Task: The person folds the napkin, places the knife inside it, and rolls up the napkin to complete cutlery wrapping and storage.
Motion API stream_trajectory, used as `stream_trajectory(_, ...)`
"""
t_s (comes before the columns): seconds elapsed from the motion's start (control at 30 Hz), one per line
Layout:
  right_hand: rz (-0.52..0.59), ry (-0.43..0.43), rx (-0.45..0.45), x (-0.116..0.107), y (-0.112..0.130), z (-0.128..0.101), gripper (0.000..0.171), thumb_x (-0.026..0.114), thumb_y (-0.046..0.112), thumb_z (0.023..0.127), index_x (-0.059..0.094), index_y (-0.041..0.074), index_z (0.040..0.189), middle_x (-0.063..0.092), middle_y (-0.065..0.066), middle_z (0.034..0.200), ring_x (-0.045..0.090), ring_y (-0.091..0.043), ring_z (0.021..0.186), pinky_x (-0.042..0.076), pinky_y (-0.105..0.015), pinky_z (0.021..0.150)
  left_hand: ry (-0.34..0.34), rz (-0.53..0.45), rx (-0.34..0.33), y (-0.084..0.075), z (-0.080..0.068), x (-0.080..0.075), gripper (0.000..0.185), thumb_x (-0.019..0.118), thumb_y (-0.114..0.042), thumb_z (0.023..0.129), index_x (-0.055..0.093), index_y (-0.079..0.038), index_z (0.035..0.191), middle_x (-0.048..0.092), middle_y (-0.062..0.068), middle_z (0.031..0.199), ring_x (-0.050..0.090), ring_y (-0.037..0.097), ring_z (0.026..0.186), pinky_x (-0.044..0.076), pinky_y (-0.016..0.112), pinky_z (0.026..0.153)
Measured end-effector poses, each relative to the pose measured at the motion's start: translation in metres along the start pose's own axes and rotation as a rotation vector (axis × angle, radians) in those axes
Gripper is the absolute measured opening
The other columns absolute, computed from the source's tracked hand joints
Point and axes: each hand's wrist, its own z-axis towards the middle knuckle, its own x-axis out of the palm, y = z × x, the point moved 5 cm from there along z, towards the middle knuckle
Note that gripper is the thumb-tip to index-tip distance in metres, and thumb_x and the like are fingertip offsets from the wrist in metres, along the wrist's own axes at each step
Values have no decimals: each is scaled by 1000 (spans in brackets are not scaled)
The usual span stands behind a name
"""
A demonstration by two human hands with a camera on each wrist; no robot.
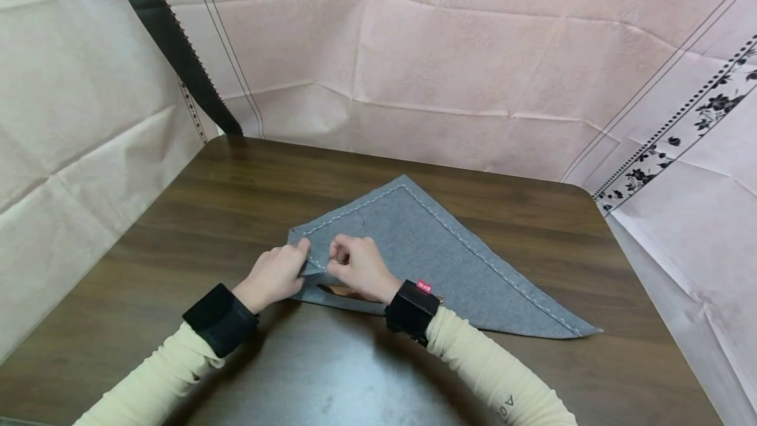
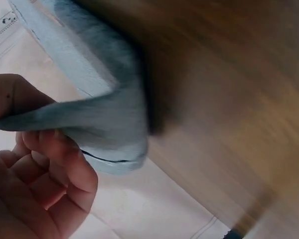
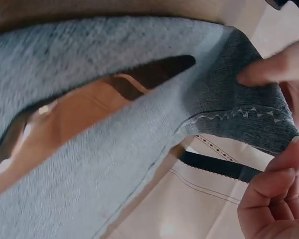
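A grey cloth (image 1: 426, 248) with white stitching along its edge lies folded into a triangle on the dark wooden table (image 1: 177, 215). Both hands meet at its near left corner. My left hand (image 1: 278, 273) pinches the cloth's edge between thumb and fingers; in the left wrist view the grey cloth (image 2: 97, 107) is folded over the fingers (image 2: 65, 159). My right hand (image 1: 355, 265) pinches the stitched hem beside it, and in the right wrist view the cloth (image 3: 114, 114) lifts off the table with a gap under it.
Pale pink sheeting (image 1: 473, 71) with fold creases hangs behind and to both sides of the table. A dark scalloped strip (image 1: 171, 38) runs down the back left. The table's right edge (image 1: 650, 294) borders a flower-printed sheet.
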Motion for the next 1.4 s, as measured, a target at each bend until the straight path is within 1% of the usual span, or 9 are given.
stream_trajectory(0.1, 8, -12, -7, -8, 1, -4, 7, 56, 0, 75, 56, 7, 78, 53, 4, 61, 43, -3, 53, 37, -18, 56, 17, 35, -14, 4, -1, 1, 17, 66, -3, 73, 51, -4, 82, 49, 5, 65, 49, 16, 53, 38, 32, 41)
stream_trajectory(0.2, 7, -35, -31, -17, 1, -8, 8, 57, -1, 74, 56, 7, 76, 54, 3, 61, 43, -2, 54, 37, -18, 55, 18, 58, -16, 7, -2, 2, 15, 65, -3, 73, 53, -4, 82, 53, 6, 67, 52, 18, 55, 39, 34, 42)
stream_trajectory(0.3, 3, -58, -49, -28, 2, -13, 9, 57, -2, 74, 56, 7, 76, 54, 3, 61, 43, -2, 54, 37, -18, 55, 23, 64, -18, 9, -3, 2, 16, 66, -2, 72, 54, -3, 83, 54, 7, 68, 52, 20, 55, 40, 35, 43)
stream_trajectory(0.43, -11, -86, -59, -42, 3, -21, 10, 57, -2, 74, 56, 7, 75, 53, 5, 60, 43, -2, 54, 36, -19, 54, 52, 54, -25, 9, -4, 4, 19, 66, -3, 72, 53, -3, 85, 53, 7, 69, 51, 19, 55, 39, 34, 43)
stream_trajectory(0.6, -26, -119, -64, -58, -1, -33, 10, 57, -3, 74, 57, 7, 76, 52, 5, 61, 43, -3, 54, 37, -20, 54, 73, 31, -11, 2, -3, 7, 22, 67, -6, 72, 53, -2, 88, 52, 6, 68, 48, 16, 53, 38, 31, 42)
stream_trajectory(0.87, -24, -165, -83, -84, -7, -55, 12, 57, -5, 76, 57, 7, 76, 53, 5, 62, 42, -4, 53, 37, -21, 52, 78, -2, 24, -8, -2, 10, 24, 69, -9, 72, 48, -6, 82, 44, 1, 62, 44, 15, 50, 34, 30, 41)
stream_trajectory(1.03, -69, -188, -100, -98, -8, -66, 14, 57, -4, 77, 56, 10, 77, 51, 8, 63, 41, -4, 53, 36, -21, 52, 91, -10, 47, -13, -1, 13, 27, 71, -11, 71, 45, -8, 79, 42, 0, 61, 43, 15, 50, 32, 29, 41)
stream_trajectory(1.2, -107, -207, -108, -110, -13, -78, 16, 58, -5, 77, 56, 11, 76, 51, 9, 63, 41, -4, 52, 36, -21, 51, 114, -16, 62, -17, -1, 16, 27, 71, -12, 72, 46, -8, 80, 41, -1, 61, 42, 14, 50, 31, 28, 42)
stream_trajectory(1.4, -169, -189, -96, -116, -22, -93, 16, 60, -4, 77, 56, 11, 77, 51, 10, 64, 40, -1, 53, 37, -20, 50, 115, -22, 91, -22, 0, 18, 24, 69, -11, 72, 48, -8, 81, 43, -1, 63, 42, 13, 51, 32, 28, 42)
